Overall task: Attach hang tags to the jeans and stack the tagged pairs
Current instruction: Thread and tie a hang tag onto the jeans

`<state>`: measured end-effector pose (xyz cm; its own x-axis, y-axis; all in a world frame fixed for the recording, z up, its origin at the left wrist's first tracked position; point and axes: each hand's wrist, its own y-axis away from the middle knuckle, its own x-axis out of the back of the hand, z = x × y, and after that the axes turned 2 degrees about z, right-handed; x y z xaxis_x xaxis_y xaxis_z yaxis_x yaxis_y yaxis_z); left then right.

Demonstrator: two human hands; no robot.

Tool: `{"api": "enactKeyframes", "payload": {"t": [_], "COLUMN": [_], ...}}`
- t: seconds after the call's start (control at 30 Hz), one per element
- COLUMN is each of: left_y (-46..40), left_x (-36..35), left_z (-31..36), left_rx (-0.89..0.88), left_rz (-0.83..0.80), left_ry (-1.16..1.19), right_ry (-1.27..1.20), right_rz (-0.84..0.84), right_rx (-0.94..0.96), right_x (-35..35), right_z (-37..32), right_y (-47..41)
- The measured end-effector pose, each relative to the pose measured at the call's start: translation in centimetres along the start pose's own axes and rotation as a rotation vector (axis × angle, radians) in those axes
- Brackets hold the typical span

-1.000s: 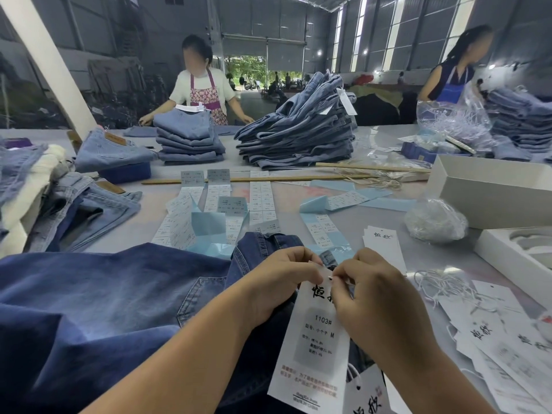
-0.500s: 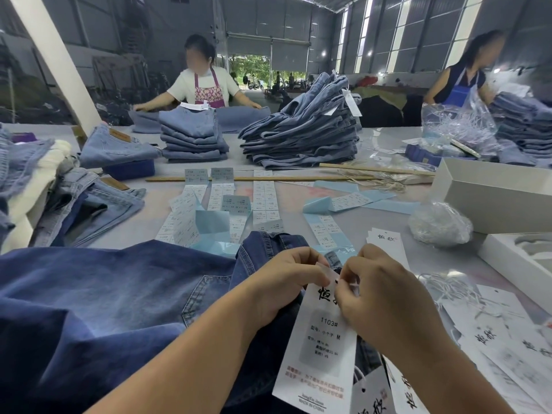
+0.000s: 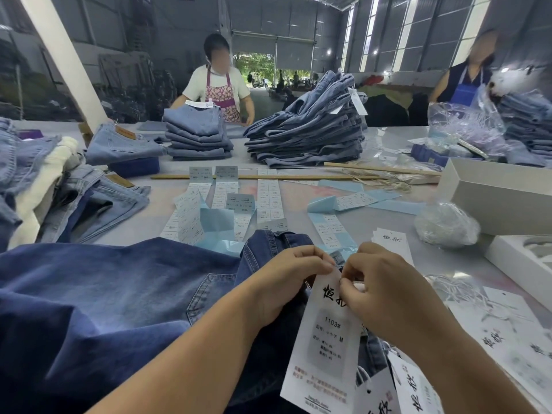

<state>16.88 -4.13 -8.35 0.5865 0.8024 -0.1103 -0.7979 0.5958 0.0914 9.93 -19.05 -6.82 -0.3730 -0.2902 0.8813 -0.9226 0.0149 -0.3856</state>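
Dark blue jeans (image 3: 119, 294) lie spread across the near table, waistband toward the middle. A white hang tag (image 3: 325, 348) printed "1103#" hangs over the waistband. My left hand (image 3: 286, 279) pinches the tag's top edge. My right hand (image 3: 379, 288) pinches the same top edge from the right, fingers curled. More white tags (image 3: 412, 392) lie just below it. A tall stack of folded jeans (image 3: 310, 135) with tags stands at the far middle.
Sticker strips (image 3: 268, 198) on blue backing lie mid-table. Loose tags (image 3: 513, 342) and white strings (image 3: 457, 288) sit right, near white boxes (image 3: 501, 198) and a plastic bag (image 3: 445, 225). A smaller jeans pile (image 3: 197, 135) and unfolded jeans (image 3: 89, 201) lie left. Two people work across the table.
Both hands stay pinched at the tag's top; the tag has shifted slightly lower and right over the waistband. The person across the table has moved her arms behind the small pile.
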Motion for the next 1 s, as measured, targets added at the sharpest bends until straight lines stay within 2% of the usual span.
{"api": "enactKeyframes", "payload": {"t": [0.13,0.27,0.43,0.57,0.77,0.87,1.0], "left_y": [-0.2,-0.4,-0.6,-1.0,-1.5,-1.6,-1.3], "left_x": [0.2,0.0,-0.1,-0.5,-1.1,-1.1,-0.9], "left_z": [-0.2,-0.5,-0.9,-1.2,-1.5,-1.5,-1.1], "left_rx": [0.003,-0.034,-0.075,-0.075,-0.084,-0.077,-0.006], "left_rz": [0.048,0.071,0.096,0.164,0.218,0.185,0.110], "left_ry": [0.032,-0.101,-0.208,-0.375,-0.798,-0.801,-0.627], "right_ry": [-0.113,-0.162,-0.178,-0.210,-0.332,-0.395,-0.485], "right_rz": [0.078,0.142,0.142,0.154,0.167,0.200,0.258], "right_rx": [-0.013,-0.053,-0.086,-0.147,-0.227,-0.247,-0.279], "right_x": [-0.9,-1.9,-3.1,-4.1,-5.2,-5.6,-5.9], "right_z": [0.1,0.1,0.3,0.7,1.5,1.5,1.4], "right_y": [0.4,1.2,1.8,2.2,2.7,3.0,3.3]}}
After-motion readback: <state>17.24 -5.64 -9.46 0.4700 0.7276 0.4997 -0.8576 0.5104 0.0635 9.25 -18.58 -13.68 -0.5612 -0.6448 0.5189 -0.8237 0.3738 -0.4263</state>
